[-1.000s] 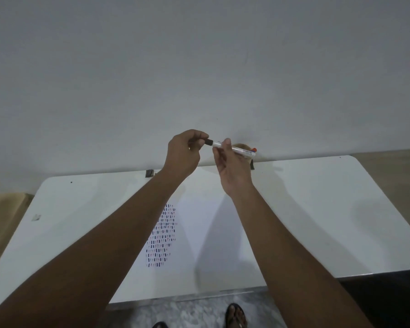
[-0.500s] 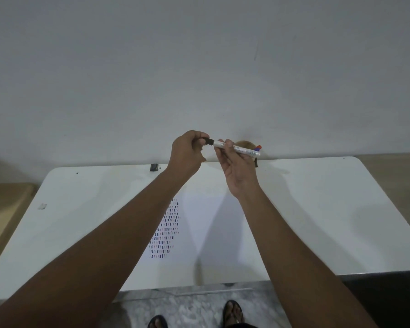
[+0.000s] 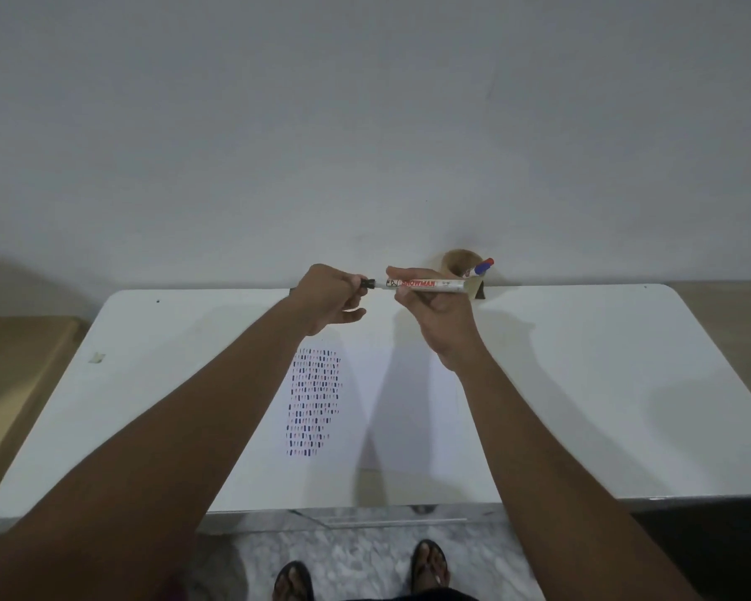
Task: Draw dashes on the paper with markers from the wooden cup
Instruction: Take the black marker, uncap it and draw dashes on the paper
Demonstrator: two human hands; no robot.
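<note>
My right hand (image 3: pixel 434 314) holds a white marker (image 3: pixel 426 284) level above the table's far edge. My left hand (image 3: pixel 330 297) is closed around the marker's black cap (image 3: pixel 368 282) at its left end. The white paper (image 3: pixel 391 409) lies on the table below both hands, with a block of blue and red dashes (image 3: pixel 313 403) on its left part. The wooden cup (image 3: pixel 462 264) stands against the wall behind the marker, partly hidden by it, with a blue-and-red marker (image 3: pixel 483 267) sticking out.
The white table (image 3: pixel 603 383) ends at a front edge near my sandalled feet (image 3: pixel 428 566). A small scrap (image 3: pixel 97 357) lies at the table's left. A wooden surface (image 3: pixel 14 370) sits left of the table. The grey wall is directly behind.
Both hands kept their grip on the marker and cap. The view shifted, so hands and table sit slightly lower and further right in the frame.
</note>
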